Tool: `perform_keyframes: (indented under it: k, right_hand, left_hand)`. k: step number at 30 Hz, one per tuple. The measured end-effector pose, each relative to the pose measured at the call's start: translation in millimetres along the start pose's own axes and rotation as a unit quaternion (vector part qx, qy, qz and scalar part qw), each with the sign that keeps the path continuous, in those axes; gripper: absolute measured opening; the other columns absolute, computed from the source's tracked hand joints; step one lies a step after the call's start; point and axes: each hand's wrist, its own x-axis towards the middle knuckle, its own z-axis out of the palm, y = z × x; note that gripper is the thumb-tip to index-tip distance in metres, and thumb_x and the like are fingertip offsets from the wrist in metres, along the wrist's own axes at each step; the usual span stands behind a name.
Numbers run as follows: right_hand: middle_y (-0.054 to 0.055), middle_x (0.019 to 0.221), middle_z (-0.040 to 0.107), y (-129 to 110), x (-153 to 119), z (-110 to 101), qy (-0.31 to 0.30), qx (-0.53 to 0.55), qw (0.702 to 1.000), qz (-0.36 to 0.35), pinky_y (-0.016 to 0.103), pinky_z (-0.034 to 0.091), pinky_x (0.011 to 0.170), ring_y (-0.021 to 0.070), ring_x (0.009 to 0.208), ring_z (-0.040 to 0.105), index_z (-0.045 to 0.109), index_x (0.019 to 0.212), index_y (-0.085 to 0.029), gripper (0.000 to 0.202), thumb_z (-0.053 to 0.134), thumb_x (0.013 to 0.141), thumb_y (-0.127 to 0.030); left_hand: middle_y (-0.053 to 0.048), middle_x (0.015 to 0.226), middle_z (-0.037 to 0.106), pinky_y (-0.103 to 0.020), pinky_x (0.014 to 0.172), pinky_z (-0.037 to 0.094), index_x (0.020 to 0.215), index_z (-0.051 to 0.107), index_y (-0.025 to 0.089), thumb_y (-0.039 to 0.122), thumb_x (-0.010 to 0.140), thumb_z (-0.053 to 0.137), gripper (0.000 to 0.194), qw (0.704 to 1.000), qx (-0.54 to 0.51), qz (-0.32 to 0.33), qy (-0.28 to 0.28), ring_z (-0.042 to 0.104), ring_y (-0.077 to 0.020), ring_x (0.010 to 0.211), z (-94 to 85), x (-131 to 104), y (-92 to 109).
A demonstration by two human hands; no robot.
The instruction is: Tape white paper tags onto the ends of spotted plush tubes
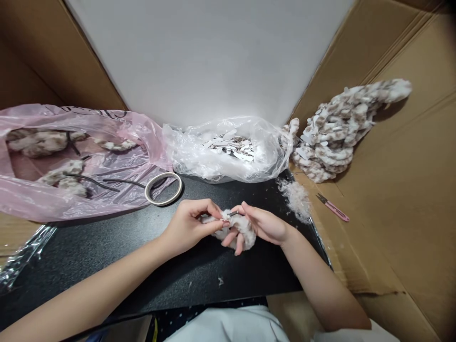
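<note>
A white-and-tan fluffy fabric piece (248, 236), curved like a loop, is between my hands above the black tabletop. My left hand (192, 223) pinches its upper edge between thumb and fingertips. My right hand (261, 223) is closed on the other side, with some fingers passing across the fluffy loop. A short dark, thin piece (233, 213) shows between the fingertips of both hands; whether it is a cord end or a tool tip I cannot make out. The fingers hide part of the fabric.
On the left lies a pink plastic bag (117, 202) with fluffy pieces and dark cords. A tape roll (163, 204) touches it. Behind my hands, a clear bag (199, 166) holds white tags. Rightward are loose fluff (296, 198), pink thread snips (335, 209) and a fluffy pile (338, 128) against cardboard.
</note>
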Motion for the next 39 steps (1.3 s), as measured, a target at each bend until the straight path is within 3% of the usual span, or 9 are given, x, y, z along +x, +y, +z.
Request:
perform_keyframes:
  k: [3,6,10,14,18,21,26,31,39]
  right_hand:
    - [0.013,0.09,0.073,-3,-2,0,-0.021,0.068,0.997,0.038,0.031,0.051,0.072,0.0199,0.073,0.072,0.061,0.102,-0.012,0.06,0.023,0.098,-0.057]
    - [0.013,0.088,0.073,-5,-4,-1,-0.001,0.109,0.993,0.04,0.032,0.049,0.076,0.0205,0.08,0.071,0.067,0.099,-0.009,0.065,0.02,0.1,-0.054]
    - [0.012,0.089,0.074,-4,-3,-2,0.071,0.111,0.991,-0.002,0.032,0.047,0.085,0.0193,0.086,0.068,0.072,0.096,-0.01,0.058,0.036,0.096,-0.056]
    - [0.011,0.094,0.074,-3,-2,4,0.117,0.068,0.989,-0.067,0.034,0.044,0.093,0.0211,0.093,0.066,0.075,0.094,-0.013,0.054,0.057,0.083,-0.062]
    - [0.008,0.09,0.074,-1,0,11,0.146,0.026,0.98,-0.13,0.032,0.046,0.089,0.0199,0.088,0.066,0.077,0.09,-0.014,0.044,0.072,0.073,-0.054]
    - [0.007,0.092,0.074,2,1,14,0.147,0.007,0.978,-0.149,0.029,0.047,0.087,0.0174,0.087,0.066,0.077,0.092,-0.015,0.037,0.078,0.071,-0.045]
    - [0.005,0.091,0.075,5,2,15,0.146,0.014,0.979,-0.144,0.027,0.048,0.084,0.0148,0.082,0.067,0.076,0.094,-0.017,0.034,0.08,0.07,-0.04]
    - [0.005,0.086,0.075,5,2,15,0.148,0.023,0.979,-0.14,0.026,0.049,0.081,0.0139,0.079,0.068,0.076,0.094,-0.016,0.035,0.081,0.069,-0.039]
    - [0.003,0.084,0.075,8,5,15,0.206,0.017,0.966,-0.153,0.027,0.052,0.078,0.0134,0.074,0.067,0.077,0.088,-0.018,0.03,0.083,0.063,-0.033]
  left_hand:
    - [-0.005,0.072,0.073,-0.016,0.053,0.048,0.066,0.065,0.013,0.013,0.075,0.074,0.012,0.999,0.023,0.039,0.003,0.065,-0.0108,0.058,0.0,-1,-1]
    - [-0.005,0.074,0.073,-0.014,0.049,0.046,0.067,0.066,0.013,0.012,0.075,0.074,0.011,0.997,0.038,0.071,0.009,0.065,-0.0095,0.056,-0.5,-2,0]
    - [-0.005,0.076,0.073,-0.014,0.05,0.046,0.07,0.068,0.014,0.01,0.077,0.071,0.009,0.99,0.084,0.114,-0.005,0.066,-0.0098,0.058,-2.4,-2,0]
    - [-0.005,0.075,0.073,-0.016,0.055,0.048,0.072,0.07,0.014,0.013,0.077,0.074,0.006,0.985,0.124,0.12,-0.03,0.067,-0.0119,0.064,-3.3,-1,1]
    - [-0.001,0.064,0.068,-0.016,0.049,0.042,0.071,0.068,0.015,0.02,0.079,0.073,0.01,0.987,0.13,0.079,-0.043,0.059,-0.0091,0.053,-2.0,-2,-2]
    - [0.002,0.062,0.065,-0.015,0.046,0.039,0.078,0.064,0.015,0.021,0.078,0.074,0.012,0.991,0.118,0.063,-0.02,0.055,-0.0076,0.049,-0.2,-4,-5]
    - [0.004,0.062,0.063,-0.013,0.046,0.04,0.077,0.056,0.017,0.018,0.075,0.076,0.019,0.987,0.108,0.111,0.038,0.054,-0.0066,0.049,1.0,-5,-8]
    - [-0.001,0.064,0.071,-0.014,0.049,0.045,0.075,0.068,0.015,0.017,0.078,0.073,0.007,0.982,0.121,0.147,-0.004,0.061,-0.0082,0.051,-0.1,-3,-6]
    - [-0.009,0.085,0.071,-0.017,0.052,0.05,0.079,0.072,0.015,0.023,0.084,0.068,0.011,0.984,0.12,0.13,-0.031,0.067,-0.0122,0.064,-0.8,-1,0]
